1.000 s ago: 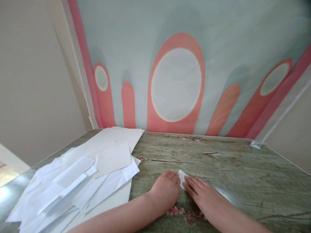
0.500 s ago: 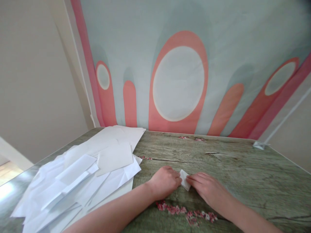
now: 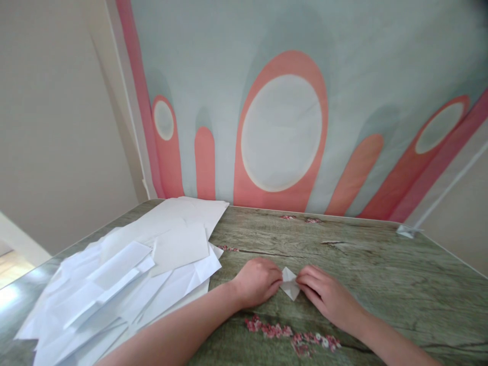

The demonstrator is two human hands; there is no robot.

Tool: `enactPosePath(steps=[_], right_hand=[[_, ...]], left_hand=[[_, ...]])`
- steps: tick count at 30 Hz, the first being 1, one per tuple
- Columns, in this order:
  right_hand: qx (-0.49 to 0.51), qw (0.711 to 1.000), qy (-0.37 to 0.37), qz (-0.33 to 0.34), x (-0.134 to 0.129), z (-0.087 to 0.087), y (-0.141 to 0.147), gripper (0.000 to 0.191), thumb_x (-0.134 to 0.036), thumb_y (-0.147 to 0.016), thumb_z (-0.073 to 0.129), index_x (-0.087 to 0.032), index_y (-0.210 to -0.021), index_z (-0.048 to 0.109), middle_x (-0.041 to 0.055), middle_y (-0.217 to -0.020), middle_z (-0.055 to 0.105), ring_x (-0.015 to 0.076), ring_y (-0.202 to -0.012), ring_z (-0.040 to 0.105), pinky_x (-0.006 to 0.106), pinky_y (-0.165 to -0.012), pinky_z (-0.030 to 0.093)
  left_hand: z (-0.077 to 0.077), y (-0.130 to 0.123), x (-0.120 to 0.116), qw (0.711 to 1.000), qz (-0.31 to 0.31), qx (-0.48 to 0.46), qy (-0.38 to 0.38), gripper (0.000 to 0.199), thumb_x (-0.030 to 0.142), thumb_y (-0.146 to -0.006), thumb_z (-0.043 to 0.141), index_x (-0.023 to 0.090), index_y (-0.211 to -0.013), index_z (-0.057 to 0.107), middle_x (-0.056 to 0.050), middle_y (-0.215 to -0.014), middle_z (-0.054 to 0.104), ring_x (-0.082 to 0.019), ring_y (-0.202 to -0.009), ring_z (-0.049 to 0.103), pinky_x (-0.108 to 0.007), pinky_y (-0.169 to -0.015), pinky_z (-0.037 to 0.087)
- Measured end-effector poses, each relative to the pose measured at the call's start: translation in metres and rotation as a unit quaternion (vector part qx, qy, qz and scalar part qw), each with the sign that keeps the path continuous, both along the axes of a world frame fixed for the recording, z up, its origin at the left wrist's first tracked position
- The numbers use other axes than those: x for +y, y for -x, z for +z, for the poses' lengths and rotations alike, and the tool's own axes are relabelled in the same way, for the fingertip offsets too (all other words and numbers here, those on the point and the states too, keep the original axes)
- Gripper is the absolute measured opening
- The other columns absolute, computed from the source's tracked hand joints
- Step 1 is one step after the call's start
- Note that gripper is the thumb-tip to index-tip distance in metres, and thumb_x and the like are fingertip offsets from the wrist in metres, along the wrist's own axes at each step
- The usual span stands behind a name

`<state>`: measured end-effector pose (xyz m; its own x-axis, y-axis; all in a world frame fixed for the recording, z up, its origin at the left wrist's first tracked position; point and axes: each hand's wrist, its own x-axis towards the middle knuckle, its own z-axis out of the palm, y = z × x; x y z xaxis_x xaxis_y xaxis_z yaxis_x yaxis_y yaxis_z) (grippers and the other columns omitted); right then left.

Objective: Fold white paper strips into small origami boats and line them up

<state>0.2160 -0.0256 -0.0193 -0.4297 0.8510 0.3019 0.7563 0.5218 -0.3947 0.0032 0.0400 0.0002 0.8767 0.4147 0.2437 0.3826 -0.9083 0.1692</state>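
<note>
A small folded piece of white paper (image 3: 290, 284) is held between my two hands, just above or on the wood-patterned tabletop; I cannot tell which. My left hand (image 3: 260, 282) pinches its left corner, with the fingers curled in. On the opposite side, my right hand (image 3: 324, 290) grips the right corner between thumb and fingers. The paper shows as a diamond shape with a crease across its middle. Its two side corners are hidden by my fingertips.
A spread pile of white paper sheets (image 3: 152, 274), some folded, covers the left part of the table (image 3: 366, 259). Behind the far edge hangs a backdrop (image 3: 221, 66) with pink arches. A clear corner piece (image 3: 406, 231) sits at the far right corner.
My right hand has shifted slightly right, and its fingers have parted a little from one another. The folded paper now shows a wider diamond between my hands.
</note>
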Motion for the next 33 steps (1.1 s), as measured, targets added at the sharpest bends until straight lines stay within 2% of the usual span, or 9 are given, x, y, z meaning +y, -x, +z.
enactPosePath(steps=[5,12,22,26,29,33], right_hand=[[0.022,0.999,-0.005,-0.03,0.004,-0.009,0.001,0.017,-0.022,-0.093,0.038,-0.02,-0.085,0.053,0.0034,-0.086,0.054,0.0179,-0.082,0.051,0.034,-0.073,0.043],[0.034,0.998,-0.018,-0.05,0.008,-0.019,0.002,0.017,-0.022,-0.093,0.036,-0.021,-0.083,0.05,0.0029,-0.084,0.054,0.0182,-0.08,0.051,0.034,-0.072,0.043],[0.038,0.997,-0.003,-0.065,0.005,-0.011,0.005,0.017,-0.022,-0.092,0.038,-0.021,-0.082,0.051,0.0026,-0.083,0.054,0.0176,-0.08,0.052,0.033,-0.073,0.042],[0.032,0.999,-0.015,-0.042,0.003,-0.008,0.004,0.012,-0.025,-0.09,0.045,-0.021,-0.084,0.054,0.0034,-0.084,0.055,0.018,-0.081,0.053,0.033,-0.073,0.043],[0.028,0.999,-0.022,-0.036,0.003,-0.009,0.003,0.014,-0.026,-0.09,0.045,-0.02,-0.085,0.057,0.0036,-0.084,0.056,0.0178,-0.08,0.053,0.032,-0.072,0.043],[-0.008,0.998,-0.053,-0.018,0.003,-0.01,-0.001,0.017,-0.024,-0.09,0.045,-0.02,-0.085,0.06,0.0032,-0.081,0.056,0.0172,-0.078,0.053,0.031,-0.07,0.042]], left_hand=[[-0.001,-0.001,0.002,0.998,-0.001,-0.043,0.041,0.019,0.022,-0.088,0.046,0.017,-0.09,0.064,-0.003,-0.091,0.065,-0.015,-0.087,0.058,-0.023,-0.08,0.042],[-0.003,0.001,0.006,0.995,0.018,-0.058,0.079,0.015,0.028,-0.083,0.056,0.018,-0.087,0.067,-0.003,-0.086,0.064,-0.015,-0.082,0.059,-0.022,-0.076,0.042],[-0.006,0.002,0.009,0.994,0.044,-0.062,0.085,0.015,0.03,-0.084,0.056,0.019,-0.085,0.067,-0.001,-0.082,0.063,-0.014,-0.079,0.057,-0.021,-0.073,0.041],[-0.006,0.002,0.008,0.998,0.032,-0.041,0.036,0.017,0.031,-0.087,0.052,0.019,-0.085,0.065,-0.001,-0.082,0.062,-0.014,-0.079,0.057,-0.022,-0.073,0.04],[-0.005,0.001,0.006,0.999,0.014,0.001,-0.042,0.021,0.031,-0.089,0.047,0.019,-0.083,0.063,-0.002,-0.079,0.061,-0.016,-0.077,0.056,-0.026,-0.072,0.039],[-0.001,-0.001,-0.001,0.985,-0.017,0.069,-0.155,0.018,0.022,-0.089,0.046,0.016,-0.077,0.057,-0.004,-0.076,0.058,-0.019,-0.073,0.054,-0.031,-0.068,0.04]])
